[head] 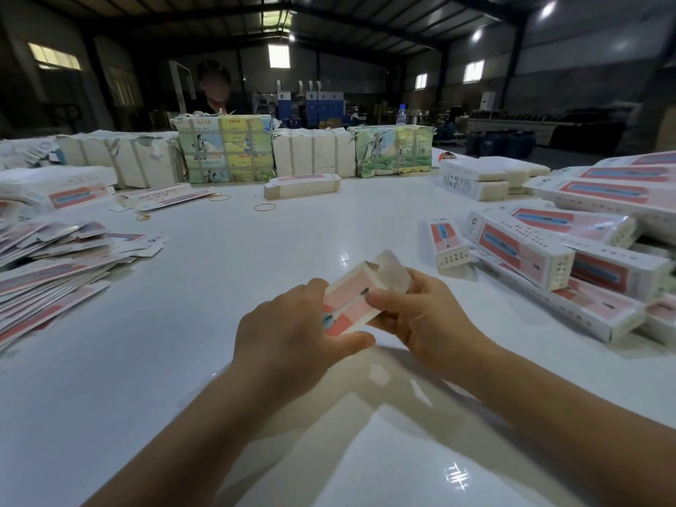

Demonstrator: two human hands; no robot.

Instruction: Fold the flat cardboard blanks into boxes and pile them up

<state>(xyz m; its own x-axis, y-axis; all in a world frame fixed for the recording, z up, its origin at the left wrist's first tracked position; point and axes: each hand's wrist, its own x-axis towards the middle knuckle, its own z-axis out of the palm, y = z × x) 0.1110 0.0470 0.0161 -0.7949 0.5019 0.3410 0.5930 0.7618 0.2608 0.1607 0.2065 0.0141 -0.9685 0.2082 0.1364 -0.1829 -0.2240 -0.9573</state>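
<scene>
At mid-frame, above the white table (183,360), a half-formed pink and white box (347,305) runs its long axis from lower left to upper right, its open end with raised flap toward the upper right. The left hand (289,338) curls round the near end, thumb beneath; its fingertips are hidden behind the card. The right hand (417,316) pinches the far part, thumb on the pink face. Flat blanks (47,272) fan out at left; folded boxes (548,258) lie heaped at right, cut off by the edge.
</scene>
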